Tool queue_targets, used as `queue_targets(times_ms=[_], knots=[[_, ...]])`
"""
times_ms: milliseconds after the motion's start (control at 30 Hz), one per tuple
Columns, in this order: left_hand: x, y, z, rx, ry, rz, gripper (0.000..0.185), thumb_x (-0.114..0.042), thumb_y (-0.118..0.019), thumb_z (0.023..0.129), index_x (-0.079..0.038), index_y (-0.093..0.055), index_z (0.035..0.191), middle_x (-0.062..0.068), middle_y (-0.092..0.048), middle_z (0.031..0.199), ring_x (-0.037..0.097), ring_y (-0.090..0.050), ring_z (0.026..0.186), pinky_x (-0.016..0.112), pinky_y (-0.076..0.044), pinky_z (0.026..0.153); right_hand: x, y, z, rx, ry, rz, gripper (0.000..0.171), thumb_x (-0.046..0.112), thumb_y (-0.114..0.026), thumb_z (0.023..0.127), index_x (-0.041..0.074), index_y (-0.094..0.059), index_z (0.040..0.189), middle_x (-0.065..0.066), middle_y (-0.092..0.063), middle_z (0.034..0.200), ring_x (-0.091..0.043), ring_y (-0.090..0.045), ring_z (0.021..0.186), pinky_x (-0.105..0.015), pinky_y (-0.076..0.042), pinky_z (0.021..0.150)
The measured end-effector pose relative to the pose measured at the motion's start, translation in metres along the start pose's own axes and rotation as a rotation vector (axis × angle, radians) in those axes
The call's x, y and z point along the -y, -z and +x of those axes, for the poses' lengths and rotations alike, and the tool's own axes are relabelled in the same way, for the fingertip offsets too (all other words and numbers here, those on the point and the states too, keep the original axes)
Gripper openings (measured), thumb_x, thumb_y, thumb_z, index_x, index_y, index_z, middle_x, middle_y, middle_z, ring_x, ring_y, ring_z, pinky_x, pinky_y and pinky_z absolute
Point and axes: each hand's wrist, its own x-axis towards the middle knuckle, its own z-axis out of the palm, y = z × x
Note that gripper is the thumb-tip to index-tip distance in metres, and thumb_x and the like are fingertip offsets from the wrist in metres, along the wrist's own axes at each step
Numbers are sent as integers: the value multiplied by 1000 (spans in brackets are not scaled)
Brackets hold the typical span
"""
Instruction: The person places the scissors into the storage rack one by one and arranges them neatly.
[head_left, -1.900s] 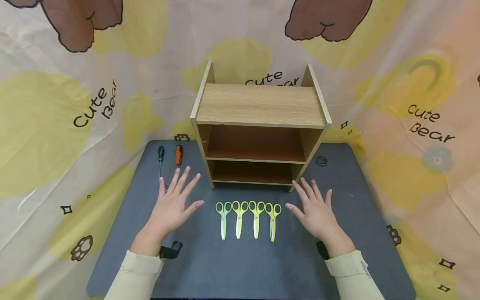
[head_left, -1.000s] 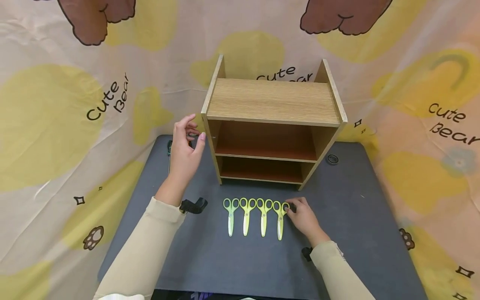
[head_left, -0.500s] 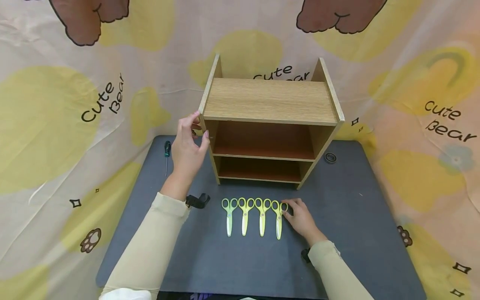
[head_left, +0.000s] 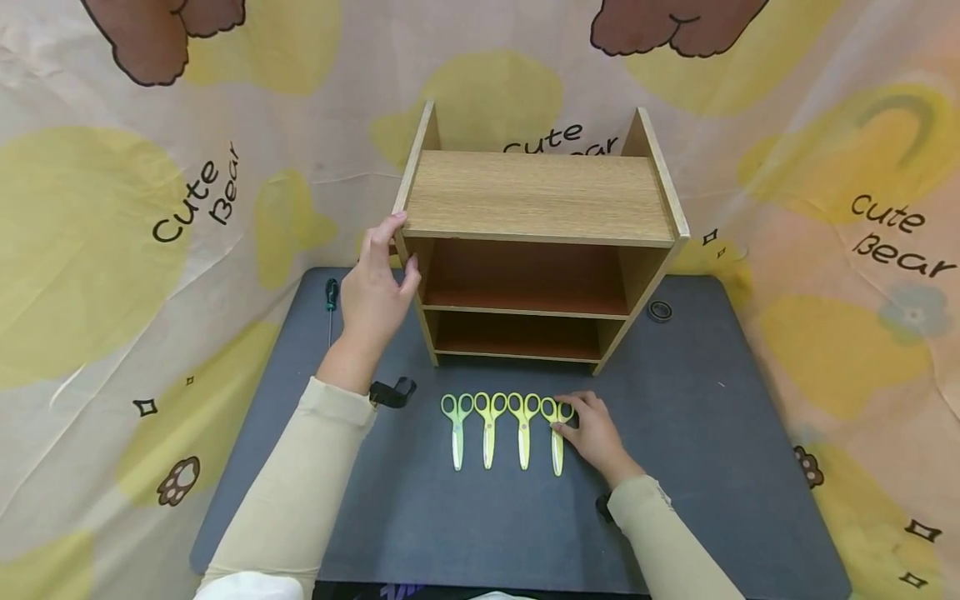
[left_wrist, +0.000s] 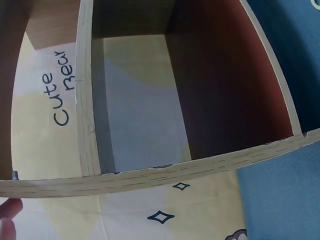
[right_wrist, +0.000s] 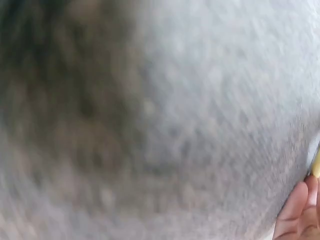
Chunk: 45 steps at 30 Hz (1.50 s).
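Note:
A wooden shelf (head_left: 536, 196) with two open compartments stands at the back of the dark table (head_left: 697, 433). My left hand (head_left: 392, 250) grips its left side panel near the top corner, thumb on the front edge. The left wrist view shows the shelf (left_wrist: 150, 175) from close up, with one fingertip (left_wrist: 7, 210) at the lower left. Several yellow-green scissors (head_left: 489, 429) lie in a row in front of the shelf. My right hand (head_left: 572, 418) pinches the handle of the rightmost scissors (head_left: 557, 450), which lie flat on the table. The right wrist view is blurred, showing the fingers (right_wrist: 295, 215).
A green-handled screwdriver (head_left: 330, 296) lies left of the shelf, beside my left hand. A small black ring (head_left: 660, 311) sits right of the shelf. A printed cloth backdrop (head_left: 112, 250) surrounds the table on three sides.
Both hands lay flat on the table at first. The left hand rose and took hold of the shelf's left panel. The right hand moved left onto the rightmost scissors' handle.

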Motion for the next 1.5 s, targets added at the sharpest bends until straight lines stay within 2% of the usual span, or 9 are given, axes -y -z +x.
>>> queue_targets(times_ms=[200,367,600,700,800,867,1067,1167,1500], knots=[[0,2,0,6,-12,37,56,-15,-63,104,-26,-31,148,19,-58,118,29,-49,55,38,-39,47,10,-3,-3,-76,-27,-70,58,18,-93,81,6,-70,134,-19,-57,130,-38,-52,115,-54,-50,94],[-2,4,0,22,-4,52,56,-16,-63,104,-26,-30,148,19,-57,115,26,-43,50,37,-36,47,20,-4,-2,-88,-96,-87,60,16,-94,80,6,-69,134,-20,-56,129,-40,-52,116,-54,-50,94],[-9,5,2,79,75,48,56,-16,-62,105,-28,-29,148,16,-60,131,29,-49,54,38,-38,50,20,-1,-3,-126,-150,80,56,2,-92,78,4,-70,130,-22,-51,118,-37,-60,99,-52,-52,88],[-10,8,4,95,95,51,57,-15,-62,104,-28,-28,148,16,-59,133,30,-51,56,39,-38,51,20,2,-2,-128,-154,145,47,-1,-90,78,1,-73,122,-24,-59,113,-38,-60,100,-53,-50,90],[-11,9,4,114,102,48,57,-16,-61,105,-29,-26,148,17,-58,130,29,-50,55,38,-38,51,20,7,-1,-114,-187,170,38,0,-89,80,1,-77,116,-21,-69,111,-38,-61,105,-53,-49,93],[-11,9,3,118,101,47,58,-15,-61,105,-28,-25,149,18,-58,129,29,-49,55,38,-38,50,20,10,0,-95,-206,189,34,-1,-87,82,1,-77,115,-17,-72,104,-35,-63,98,-50,-50,87],[-12,8,4,134,101,47,59,-15,-61,105,-28,-24,149,19,-59,125,30,-50,55,38,-38,50,17,14,2,-45,-246,236,22,-2,-81,88,2,-80,109,-6,-62,84,-22,-53,75,-34,-42,67],[-13,8,4,148,119,45,58,-16,-61,106,-29,-24,149,19,-60,122,29,-49,53,38,-37,49,14,14,1,-35,-265,221,17,0,-81,88,5,-81,104,-4,-63,85,-20,-53,75,-32,-42,66],[-13,10,4,144,123,50,58,-16,-60,106,-29,-25,149,18,-58,117,28,-46,52,37,-36,49,15,28,2,9,-234,208,22,3,-82,89,5,-80,110,-4,-60,85,-20,-51,75,-34,-41,66]])
